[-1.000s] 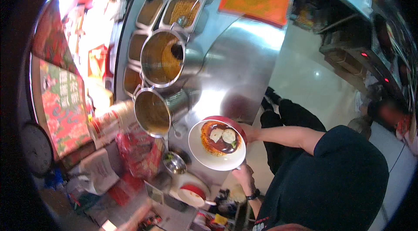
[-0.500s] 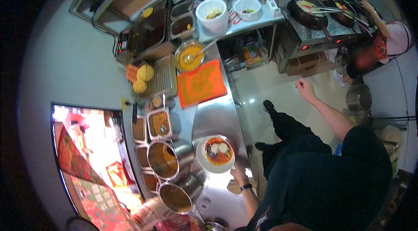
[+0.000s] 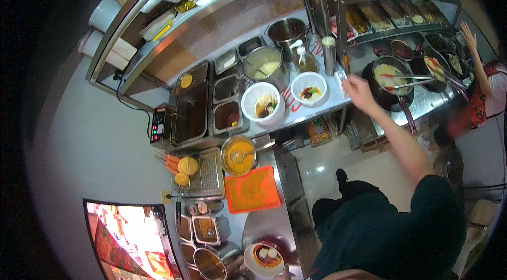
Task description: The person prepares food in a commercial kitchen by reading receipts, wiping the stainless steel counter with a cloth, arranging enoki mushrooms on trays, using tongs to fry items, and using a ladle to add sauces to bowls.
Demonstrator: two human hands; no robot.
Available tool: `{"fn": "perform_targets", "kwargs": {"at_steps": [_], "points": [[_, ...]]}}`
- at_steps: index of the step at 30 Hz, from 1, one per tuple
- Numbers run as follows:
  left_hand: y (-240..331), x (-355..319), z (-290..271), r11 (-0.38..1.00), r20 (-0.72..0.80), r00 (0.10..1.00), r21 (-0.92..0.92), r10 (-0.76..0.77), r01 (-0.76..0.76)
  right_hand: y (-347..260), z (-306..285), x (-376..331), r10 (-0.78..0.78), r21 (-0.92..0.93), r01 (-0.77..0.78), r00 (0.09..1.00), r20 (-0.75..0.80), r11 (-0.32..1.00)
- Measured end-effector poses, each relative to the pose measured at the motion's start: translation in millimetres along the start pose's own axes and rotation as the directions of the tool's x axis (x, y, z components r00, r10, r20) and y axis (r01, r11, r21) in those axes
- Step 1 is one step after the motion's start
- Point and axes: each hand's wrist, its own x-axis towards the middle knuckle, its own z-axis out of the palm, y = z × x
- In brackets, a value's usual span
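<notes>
My right hand (image 3: 357, 89) reaches far out with fingers apart and holds nothing. It hovers at the edge of the steel counter, between a white bowl of garnished food (image 3: 309, 88) and a dark pan of yellow batter (image 3: 392, 80). At the bottom edge, only the fingers of my left hand (image 3: 284, 272) show. They rest on the rim of a white plate (image 3: 264, 260) that carries a brown round cake with two white dollops. The plate is over the steel counter (image 3: 288, 211).
An orange tray (image 3: 252, 190), a bowl of orange sauce (image 3: 238, 154), a fryer (image 3: 190, 114), sauce tubs and steel pots line the counters. Another person in red (image 3: 478, 103) works at the pans on the right. The tiled floor (image 3: 327, 161) lies between the counters.
My right hand let go of the plate and stretched out toward the far counter. My view swung from the pots to the whole kitchen. The plate stays at my left hand.
</notes>
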Motion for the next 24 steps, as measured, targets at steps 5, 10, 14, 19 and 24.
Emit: {"fn": "perform_targets", "kwargs": {"at_steps": [5,10,14,19,24], "points": [[147,30,-75,0.929,-0.273,0.888,0.088,0.369,-0.359,-109,-22,222,-0.293,-0.153,0.260,0.919,-0.263,0.953],[373,49,-77,0.681,-0.404,0.686,-0.183,0.606,-0.709,-132,-38,390,-0.319,-0.640,0.091,0.914,-0.250,0.763],[534,47,-61,0.287,-0.356,0.536,-0.556,0.766,-0.780,-149,-21,445,-0.276,-0.775,-0.050,0.919,-0.283,0.630],[690,22,-74,-0.182,-0.406,0.162,-0.685,0.899,-0.705,-160,-48,458,-0.225,-0.839,-0.086,0.944,-0.242,0.537],[798,27,-81,-0.450,-0.525,-0.146,-0.515,0.839,-0.729,-172,-44,329,-0.393,-0.507,0.280,0.910,-0.129,0.815]]}}
